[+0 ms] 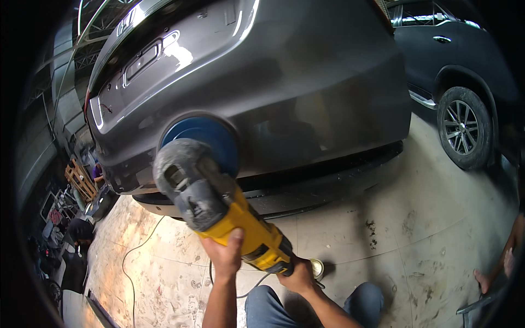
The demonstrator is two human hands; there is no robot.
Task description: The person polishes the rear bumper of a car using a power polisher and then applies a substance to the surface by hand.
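Note:
Both my hands grip a yellow and black rotary polisher (242,219) in front of a dark grey car's rear bumper (324,119). My left hand (224,254) is wrapped around the yellow body just behind the dusty black head. At the rear end, my right hand (298,272) holds the handle. The polisher's round blue backing pad (217,141) faces the bumper below the tailgate (141,61), and its dark rim appears to touch the paint. Whether the pad is spinning cannot be told. The pad's working face is hidden.
A power cord (124,262) curves across the stained floor (176,283). An open round tin (316,268) stands beside my right hand. Another dark vehicle (463,53) is at right. A person's bare foot (480,281) shows at lower right. Left are a wooden pallet (81,180) and a crouching person (78,235).

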